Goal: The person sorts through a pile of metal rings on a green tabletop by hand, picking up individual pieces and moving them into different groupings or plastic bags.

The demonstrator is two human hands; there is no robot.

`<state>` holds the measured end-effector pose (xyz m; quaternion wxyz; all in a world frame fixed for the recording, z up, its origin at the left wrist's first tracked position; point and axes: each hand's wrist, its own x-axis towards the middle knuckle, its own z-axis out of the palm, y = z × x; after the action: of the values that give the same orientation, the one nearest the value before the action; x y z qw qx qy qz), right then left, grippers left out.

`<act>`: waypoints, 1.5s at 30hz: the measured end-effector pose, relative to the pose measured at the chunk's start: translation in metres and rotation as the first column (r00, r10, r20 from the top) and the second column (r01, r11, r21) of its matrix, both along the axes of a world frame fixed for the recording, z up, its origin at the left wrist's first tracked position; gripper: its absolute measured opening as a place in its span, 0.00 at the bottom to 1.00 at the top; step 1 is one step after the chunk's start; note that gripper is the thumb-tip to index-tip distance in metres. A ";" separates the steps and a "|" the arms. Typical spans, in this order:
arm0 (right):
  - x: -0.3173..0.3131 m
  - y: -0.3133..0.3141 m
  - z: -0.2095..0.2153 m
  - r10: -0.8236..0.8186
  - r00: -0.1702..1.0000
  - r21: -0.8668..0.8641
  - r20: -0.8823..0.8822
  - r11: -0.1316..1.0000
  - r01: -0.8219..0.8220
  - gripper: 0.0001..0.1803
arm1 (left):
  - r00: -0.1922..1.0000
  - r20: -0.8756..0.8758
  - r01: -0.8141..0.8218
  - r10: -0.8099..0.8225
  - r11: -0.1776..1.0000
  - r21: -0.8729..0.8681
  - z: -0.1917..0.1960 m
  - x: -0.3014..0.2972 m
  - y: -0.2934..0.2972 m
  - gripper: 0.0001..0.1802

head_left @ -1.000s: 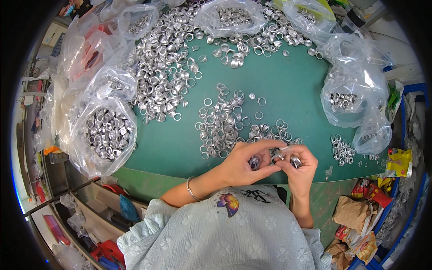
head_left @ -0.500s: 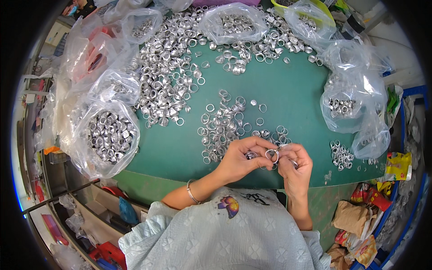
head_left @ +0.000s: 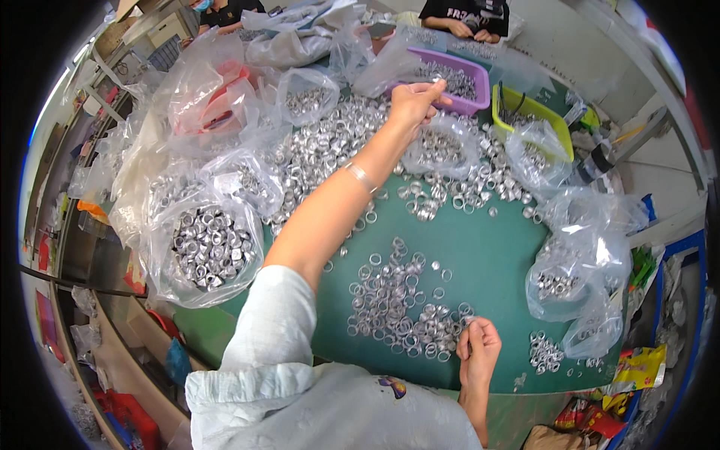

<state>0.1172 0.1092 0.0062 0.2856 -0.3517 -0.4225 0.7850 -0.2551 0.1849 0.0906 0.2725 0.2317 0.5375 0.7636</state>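
Note:
My left hand (head_left: 417, 103), a bangle on its wrist, is stretched far forward over the near edge of the purple basin (head_left: 482, 82), which holds many small rings. Its fingers are closed, and whatever they grip is too small to make out. Close to the front edge of the table, my right hand (head_left: 480, 346) has its fingers curled together at the right end of a loose pile of silver-coloured metal rings (head_left: 390, 296). Whether a ring is pinched in it cannot be seen clearly. A larger heap of rings (head_left: 322, 150) lies beyond, partly behind my left arm.
A clear bag of rings (head_left: 210, 247) stands on the left; other bags (head_left: 577, 262) lie on the right. A yellow-green basin (head_left: 559, 124) sits at the far right, with a small ring cluster (head_left: 545, 352) near the front. Two other people (head_left: 469, 22) work across the table.
My left hand has left my right hand and reached far forward to the purple basin. My right hand stays by the near pile. The view has tilted up, showing more of the far side.

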 end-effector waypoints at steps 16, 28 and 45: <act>0.091 0.042 -0.008 -0.333 0.804 0.603 0.492 0.797 -0.040 0.08 | 0.689 0.222 0.722 -0.690 0.628 -0.291 -0.049 0.206 -0.138 0.13; 0.070 0.024 -0.026 -0.378 0.651 0.712 0.659 0.593 -0.376 0.08 | 0.713 0.355 0.701 -0.605 0.630 -0.334 -0.091 0.269 -0.179 0.14; 0.071 -0.017 -0.013 -0.020 0.998 0.019 0.055 1.000 0.019 0.03 | 0.799 -0.211 0.454 -0.563 0.795 -0.402 -0.094 0.300 -0.165 0.18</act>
<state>0.1880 0.0926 -0.0070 0.2848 -0.3748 -0.4338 0.7683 0.0446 0.0195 -0.0031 0.4141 0.4408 0.6111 0.5107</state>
